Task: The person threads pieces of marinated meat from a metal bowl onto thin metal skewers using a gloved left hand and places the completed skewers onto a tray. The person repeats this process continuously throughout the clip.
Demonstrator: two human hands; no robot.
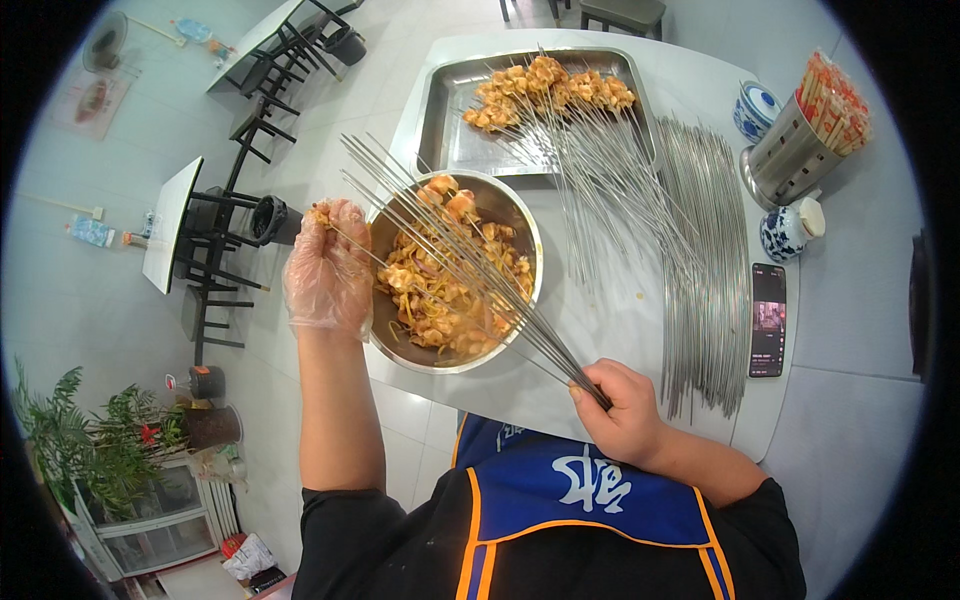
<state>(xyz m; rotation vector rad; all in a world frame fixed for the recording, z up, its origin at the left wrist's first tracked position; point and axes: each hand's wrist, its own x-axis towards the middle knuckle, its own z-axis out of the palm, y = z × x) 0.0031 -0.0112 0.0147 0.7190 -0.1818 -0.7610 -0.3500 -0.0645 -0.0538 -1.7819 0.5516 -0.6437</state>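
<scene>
My left hand (330,270), in a clear plastic glove, is raised at the left rim of a steel bowl (534,232). Its curled fingers pinch a small sauced piece of meat (322,216), mostly hidden by the glove. My bare right hand (619,409) grips one end of a bundle of thin metal skewers (517,311), which fans out across the bowl. One skewer runs apart from the rest towards my left fingers. A few skewers carry pieces of meat near their far ends. Sauced meat with onion strips (427,315) lies in the bowl.
Behind the bowl, a steel tray (450,154) holds loaded meat skewers (547,90), their bare ends over its near rim. Bare skewers (705,285) lie at right, beside a phone (767,322), a blue-and-white jar (781,232), a lidded pot (756,112) and a chopstick holder (795,154).
</scene>
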